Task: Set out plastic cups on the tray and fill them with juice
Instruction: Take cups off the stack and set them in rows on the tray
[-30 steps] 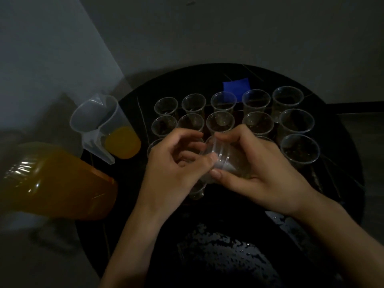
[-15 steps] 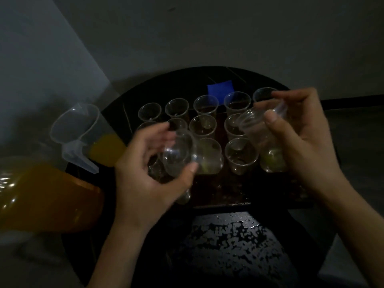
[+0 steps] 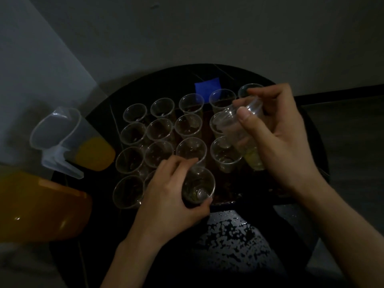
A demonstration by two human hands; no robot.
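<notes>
Head view, dim light. A round, glossy black table [image 3: 158, 84] stands against a plain grey wall [image 3: 207, 28]. On it lies a dark tray [image 3: 226, 199] that bears rows of thin, clear plastic cups [image 3: 188, 125], all upright, round-rimmed and tapering to the base.

The left hand [image 3: 166, 196] wraps its fingers and thumb round a single clear cup [image 3: 198, 187], upright at the tray's near edge; whether it touches the tray cannot be told. The right hand [image 3: 278, 138] grips a tilted stack of nested cups [image 3: 239, 129] above the tray's right side, thumb pressed near the rims, with a yellowish tint at the stack's bottom.

To the left stands a clear plastic pitcher [image 3: 68, 142] with a handle and orange juice low inside. Nearer is a large orange container [image 3: 37, 206]. A small blue square [image 3: 207, 89] lies on the table behind the cups. A speckled, glinting patch [image 3: 228, 242] shows just below the tray.
</notes>
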